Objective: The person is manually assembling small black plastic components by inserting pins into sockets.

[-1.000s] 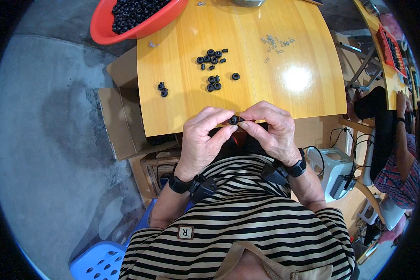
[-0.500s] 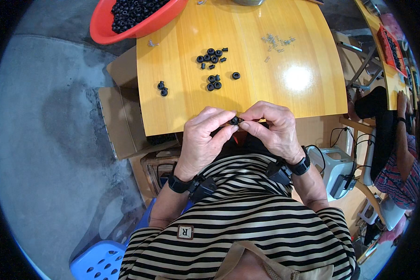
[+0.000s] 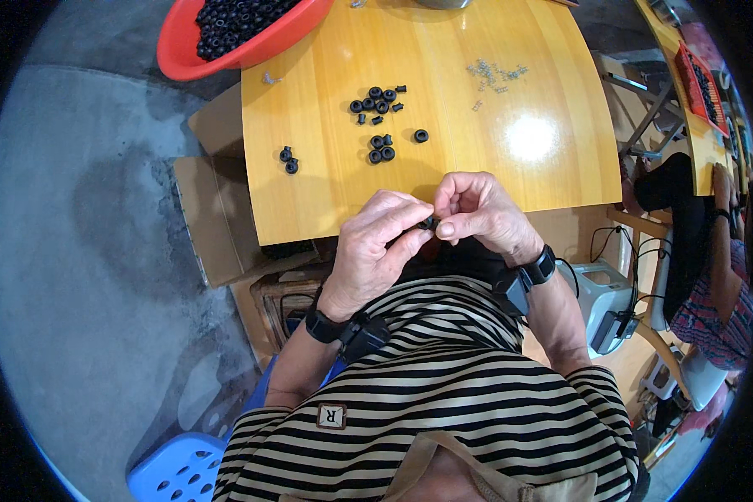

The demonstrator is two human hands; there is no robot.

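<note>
Just off the table's near edge, my left hand [image 3: 379, 248] pinches a small black round part [image 3: 427, 223] between thumb and forefinger. My right hand [image 3: 487, 219] is right beside it, thumb and forefinger drawn together; whatever lies between those fingertips is too small to make out. Beyond my hands, several black ring-shaped parts [image 3: 381, 156] lie on the wooden table [image 3: 309, 201], and a single black ring [image 3: 421, 135] sits a little to their right. Farther back is a looser group of black rings and small spool-shaped pieces [image 3: 397, 107].
A red basin [image 3: 255, 50] full of black parts stands at the far left. Tiny clear springs [image 3: 495, 75] are scattered at the back right. Two black pieces [image 3: 289, 161] lie near the left edge, above an open cardboard box [image 3: 217, 213]. Another person's arm [image 3: 722, 209] shows at far right.
My right hand has shifted slightly up and back from the black part, its wrist turning. My left hand still grips the part, slightly tilted. The parts on the table lie as before.
</note>
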